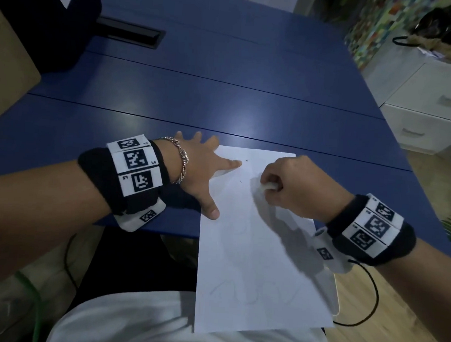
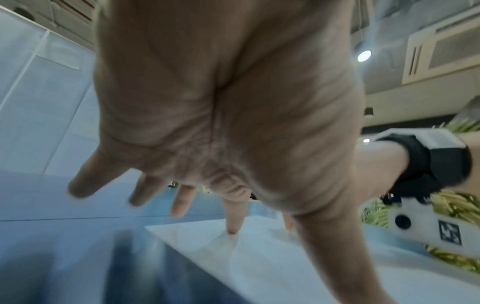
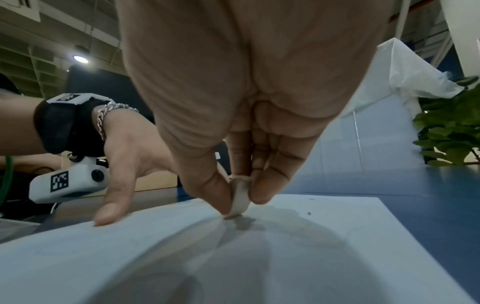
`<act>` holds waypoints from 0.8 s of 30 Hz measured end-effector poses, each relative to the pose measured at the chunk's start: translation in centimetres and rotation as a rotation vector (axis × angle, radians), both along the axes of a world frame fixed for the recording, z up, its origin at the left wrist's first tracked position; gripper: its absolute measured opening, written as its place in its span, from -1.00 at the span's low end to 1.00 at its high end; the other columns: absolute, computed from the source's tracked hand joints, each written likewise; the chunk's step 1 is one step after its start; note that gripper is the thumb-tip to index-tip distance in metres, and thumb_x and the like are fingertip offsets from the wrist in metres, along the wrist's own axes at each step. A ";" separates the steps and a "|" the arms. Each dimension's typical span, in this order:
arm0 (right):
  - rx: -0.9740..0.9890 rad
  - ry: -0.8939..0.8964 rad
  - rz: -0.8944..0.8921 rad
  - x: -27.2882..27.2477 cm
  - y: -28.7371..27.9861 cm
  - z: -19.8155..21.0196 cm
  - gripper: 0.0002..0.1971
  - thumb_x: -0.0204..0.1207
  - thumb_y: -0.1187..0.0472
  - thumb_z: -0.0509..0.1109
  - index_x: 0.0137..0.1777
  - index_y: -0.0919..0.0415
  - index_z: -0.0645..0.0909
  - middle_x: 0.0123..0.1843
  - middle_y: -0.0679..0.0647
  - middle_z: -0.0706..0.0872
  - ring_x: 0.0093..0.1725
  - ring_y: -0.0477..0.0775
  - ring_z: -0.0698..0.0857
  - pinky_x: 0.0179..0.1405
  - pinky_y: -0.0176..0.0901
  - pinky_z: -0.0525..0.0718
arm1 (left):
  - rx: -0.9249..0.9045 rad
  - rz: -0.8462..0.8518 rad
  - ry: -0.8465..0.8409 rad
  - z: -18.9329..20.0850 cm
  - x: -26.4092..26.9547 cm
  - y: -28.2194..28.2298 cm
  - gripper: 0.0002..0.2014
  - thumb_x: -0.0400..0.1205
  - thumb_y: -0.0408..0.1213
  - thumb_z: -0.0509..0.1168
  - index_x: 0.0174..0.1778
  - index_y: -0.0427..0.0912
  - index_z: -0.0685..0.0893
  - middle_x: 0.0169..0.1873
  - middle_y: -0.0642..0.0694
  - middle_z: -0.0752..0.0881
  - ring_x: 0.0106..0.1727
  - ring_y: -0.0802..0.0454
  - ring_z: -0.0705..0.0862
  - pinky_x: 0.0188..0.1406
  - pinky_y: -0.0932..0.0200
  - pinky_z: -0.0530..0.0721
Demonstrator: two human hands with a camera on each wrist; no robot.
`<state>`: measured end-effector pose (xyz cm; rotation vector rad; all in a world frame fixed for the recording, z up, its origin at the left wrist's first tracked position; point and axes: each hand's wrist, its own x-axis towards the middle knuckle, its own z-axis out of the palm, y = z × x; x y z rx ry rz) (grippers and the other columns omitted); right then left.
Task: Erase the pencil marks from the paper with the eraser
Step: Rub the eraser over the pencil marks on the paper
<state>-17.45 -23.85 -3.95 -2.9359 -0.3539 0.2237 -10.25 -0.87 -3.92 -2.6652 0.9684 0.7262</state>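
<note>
A white sheet of paper (image 1: pixel 253 252) lies on the blue table (image 1: pixel 197 103), its near end hanging over the table's front edge. Faint pencil marks (image 1: pixel 254 291) show near its lower end. My left hand (image 1: pixel 206 169) lies flat with spread fingers, its forefinger and thumb pressing the paper's upper left part (image 2: pixel 233 228). My right hand (image 1: pixel 284 185) pinches a small white eraser (image 1: pixel 269 186) between thumb and fingers. In the right wrist view the eraser (image 3: pixel 240 197) stands on edge with its lower end touching the paper (image 3: pixel 285 257).
A dark box (image 1: pixel 51 14) with a paper label stands at the table's far left, next to a black cable slot (image 1: pixel 130 32). White drawers (image 1: pixel 434 109) stand to the right of the table. A black cable (image 1: pixel 369 298) hangs from my right wrist.
</note>
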 end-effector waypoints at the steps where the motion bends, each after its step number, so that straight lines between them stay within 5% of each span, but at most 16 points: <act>1: 0.005 0.008 -0.011 -0.1 0.0 -0.2 -0.95 0.36 0.22 0.39 -0.28 0.05 0.61 -0.27 -0.03 0.72 -0.27 0.03 0.58 -0.30 -0.10 0.61 | -0.011 -0.018 -0.018 0.2 0.0 -0.4 0.29 0.16 0.72 0.37 0.75 0.50 -0.16 0.76 -0.03 -0.02 0.80 -0.35 -0.09 0.62 -0.69 0.04; 6: 0.014 0.025 -0.028 0.1 0.0 0.0 -0.97 0.37 0.19 0.41 -0.25 0.03 0.66 -0.29 -0.04 0.74 -0.25 -0.01 0.64 -0.25 -0.02 0.70 | -0.011 -0.032 0.032 -0.1 0.2 -1.7 0.35 0.20 0.72 0.35 0.77 0.39 -0.29 0.83 0.13 -0.26 0.84 -0.24 -0.17 0.63 -0.70 -0.15; 12: 0.090 0.012 0.035 1.5 1.0 0.4 -0.88 0.44 0.15 0.47 -0.06 -0.06 0.77 -0.28 -0.15 0.73 -0.28 -0.20 0.64 -0.32 -0.33 0.49 | -0.012 -0.010 0.065 -1.1 0.7 -1.2 0.38 0.12 0.79 0.28 0.71 0.48 -0.39 0.79 0.22 -0.37 0.83 -0.28 -0.23 0.58 -0.76 -0.14; 17: 0.071 -0.024 -0.008 1.9 2.0 -0.3 -0.92 0.42 0.19 0.44 -0.13 0.06 0.76 -0.31 -0.02 0.72 -0.33 -0.05 0.61 -0.28 -0.06 0.67 | -0.005 -0.012 0.062 -1.3 0.7 -1.3 0.37 0.11 0.81 0.25 0.70 0.48 -0.40 0.79 0.22 -0.38 0.83 -0.28 -0.22 0.57 -0.78 -0.10; 20: 0.074 0.025 0.064 0.8 2.5 -0.5 -0.89 0.43 0.20 0.47 -0.09 0.02 0.77 -0.27 -0.05 0.75 -0.26 -0.02 0.65 -0.29 -0.23 0.58 | -0.003 -0.011 0.061 -1.2 0.6 -1.3 0.37 0.13 0.79 0.27 0.71 0.48 -0.40 0.79 0.22 -0.38 0.83 -0.29 -0.22 0.57 -0.78 -0.09; 24: 0.044 -0.025 0.017 1.9 2.0 -0.1 -0.87 0.39 0.24 0.42 -0.26 -0.04 0.63 -0.39 -0.08 0.59 -0.39 -0.12 0.50 -0.31 -0.14 0.45 | -0.001 -0.003 0.067 -1.0 0.5 -1.2 0.35 0.16 0.77 0.29 0.70 0.48 -0.41 0.77 0.24 -0.40 0.83 -0.26 -0.24 0.58 -0.77 -0.07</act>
